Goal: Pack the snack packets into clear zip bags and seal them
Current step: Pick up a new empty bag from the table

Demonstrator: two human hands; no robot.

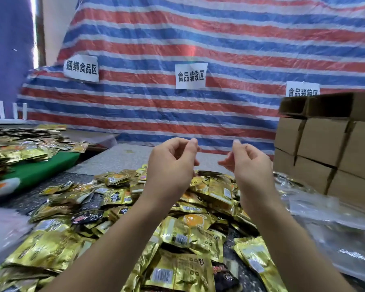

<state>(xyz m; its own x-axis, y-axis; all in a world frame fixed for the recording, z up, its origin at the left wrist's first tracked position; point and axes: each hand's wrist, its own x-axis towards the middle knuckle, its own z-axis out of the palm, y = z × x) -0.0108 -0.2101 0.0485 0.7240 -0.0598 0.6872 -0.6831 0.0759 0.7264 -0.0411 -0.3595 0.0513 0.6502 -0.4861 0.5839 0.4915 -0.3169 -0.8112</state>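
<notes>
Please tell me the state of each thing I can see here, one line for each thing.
left hand: raised over the pile, fingers curled; a clear bag in its grip cannot be confirmed.
right hand: raised likewise, fingers curled.
snack packets: loose in a heap on the table, not bagged.
clear zip bags: lying flat at the right, apparently empty.
cardboard boxes: stacked; top ones open.
paper signs: stuck on the striped tarp.

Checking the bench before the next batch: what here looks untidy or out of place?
The snack packets lie in a loose, overlapping heap across the table, not stacked. Clear bags sit crumpled at right. Both hands are raised above the heap; whether they pinch a bag is unclear.
</notes>
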